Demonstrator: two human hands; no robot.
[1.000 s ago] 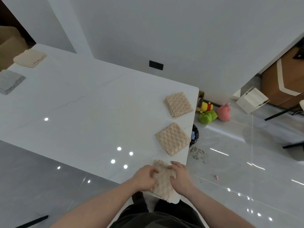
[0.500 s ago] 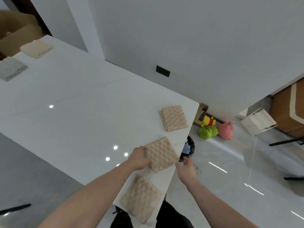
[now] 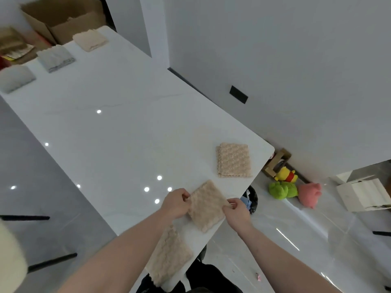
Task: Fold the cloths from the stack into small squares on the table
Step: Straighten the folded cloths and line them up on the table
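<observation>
On the white worktop, near its right-hand end, 3 beige folded squares lie in a row along the edge. The middle square is held from both sides: the left hand pinches its left corner, fingers curled onto the cloth, and the right hand pinches its right corner between thumb and fingertips, just at the worktop's edge. Each grip is clamped on this square, which lies flat, turned like a diamond.

The far square rests apart from it, closer to the rounded corner, with 2 layers showing at its left edge. The near square lies partly under the left forearm, close to the person's body.

At the far left end of the worktop sit 3 more cloth piles: a beige stack, a grey stack and another grey pile, blurred. Behind them stands an open cardboard box.

On the floor to the right lie a yellow plush, a green plush and a pink plush, beside a white box.
</observation>
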